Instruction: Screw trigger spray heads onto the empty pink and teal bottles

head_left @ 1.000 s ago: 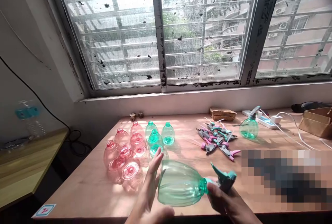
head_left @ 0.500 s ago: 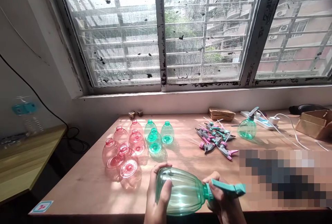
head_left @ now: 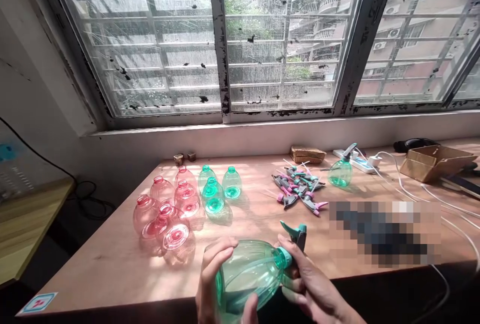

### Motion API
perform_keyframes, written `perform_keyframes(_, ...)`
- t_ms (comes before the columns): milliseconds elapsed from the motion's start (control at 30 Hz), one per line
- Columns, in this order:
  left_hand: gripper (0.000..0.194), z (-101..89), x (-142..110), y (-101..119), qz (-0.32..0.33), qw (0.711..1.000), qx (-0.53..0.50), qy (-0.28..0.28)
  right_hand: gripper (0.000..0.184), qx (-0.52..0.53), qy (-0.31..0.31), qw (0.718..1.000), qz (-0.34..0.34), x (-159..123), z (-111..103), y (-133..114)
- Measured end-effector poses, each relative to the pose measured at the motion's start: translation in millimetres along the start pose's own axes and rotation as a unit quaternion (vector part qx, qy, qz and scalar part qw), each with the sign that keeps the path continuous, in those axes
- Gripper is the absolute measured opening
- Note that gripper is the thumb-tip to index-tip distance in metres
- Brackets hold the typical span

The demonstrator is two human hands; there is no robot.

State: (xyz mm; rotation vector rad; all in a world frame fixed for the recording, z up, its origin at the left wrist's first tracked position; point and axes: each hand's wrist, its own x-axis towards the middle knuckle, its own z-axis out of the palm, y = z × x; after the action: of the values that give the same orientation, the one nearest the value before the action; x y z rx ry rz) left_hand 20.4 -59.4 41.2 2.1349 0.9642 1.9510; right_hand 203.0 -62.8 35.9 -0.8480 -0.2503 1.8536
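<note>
A green see-through spray bottle (head_left: pixel 252 273) lies tilted on its side in the air at the table's front edge. My left hand (head_left: pixel 215 279) is wrapped round its base end. At the neck, my right hand (head_left: pixel 300 279) is closed round the collar of the green and dark grey spray head (head_left: pixel 298 234), whose trigger points up. A dip tube shows through the bottle wall. Beyond my hands stand several open green bottles (head_left: pixel 214 204) and several open pink bottles (head_left: pixel 176 236). A heap of loose spray heads (head_left: pixel 300 186), grey with pink or green parts, lies further right.
At the back right stands a green bottle (head_left: pixel 340 173) with its spray head on. Near it are a power strip (head_left: pixel 362 164), white cables, a cardboard box (head_left: pixel 431 164) and a brown packet (head_left: pixel 307 154). A blurred dark patch (head_left: pixel 382 231) covers the right side.
The view has shifted right and slightly down. The spray head has turned in my right hand, so its trigger now points up instead of to the right. Both hands still hold the bottle.
</note>
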Motion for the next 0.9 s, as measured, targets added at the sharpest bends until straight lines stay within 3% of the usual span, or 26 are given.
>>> perform_keyframes(133, 0.041, 3.6, -4, -6, -0.088, 0.995, -0.044, 0.005, 0.043, 0.014, -0.059, 0.995, -0.084, -2, -2, -4)
perform_keyframes(200, 0.044, 8.7, -11, -9, -0.144, 0.987, -0.060, 0.021, 0.046, -0.043, -0.109, 0.982, -0.148, -2, 1, -1)
perform_keyframes(267, 0.048, 14.7, -18, -11, -0.155, 0.986, -0.061, 0.009, 0.059, -0.125, -0.132, 0.961, -0.207, -1, 4, 2)
perform_keyframes(333, 0.052, 19.8, -23, -13, -0.108, 0.991, -0.050, -0.061, 0.061, -0.186, -0.113, 0.945, -0.242, 1, 4, 1)
perform_keyframes(433, 0.061, 22.2, -20, -12, -0.024, 0.964, -0.044, -0.260, 0.053, -0.258, -0.036, 0.922, -0.287, 3, -4, -12)
perform_keyframes(500, 0.068, 19.7, -13, -11, -0.013, 0.930, -0.048, -0.364, 0.053, -0.347, 0.021, 0.878, -0.329, 3, -16, -31)
perform_keyframes(567, 0.075, 13.3, -5, -12, -0.038, 0.920, -0.036, -0.388, 0.052, -0.423, 0.080, 0.826, -0.364, 5, -33, -59)
perform_keyframes(600, 0.076, 8.2, 0, -13, -0.053, 0.924, -0.019, -0.377, 0.050, -0.460, 0.106, 0.793, -0.384, 7, -44, -76)
perform_keyframes(667, 0.075, -6.1, 11, -19, -0.058, 0.941, 0.041, -0.331, 0.050, -0.542, 0.270, 0.680, -0.414, 12, -67, -117)
perform_keyframes(733, 0.070, -25.5, 25, -27, -0.049, 0.960, 0.118, -0.248, 0.055, -0.553, 0.379, 0.614, -0.417, 18, -91, -162)
perform_keyframes(800, 0.065, -47.5, 41, -35, -0.029, 0.975, 0.195, -0.107, 0.058, -0.554, 0.432, 0.565, -0.433, 22, -114, -204)
perform_keyframes(900, 0.064, -76.0, 59, -48, -0.032, 0.965, 0.257, 0.052, 0.063, -0.554, 0.474, 0.527, -0.437, 27, -141, -251)
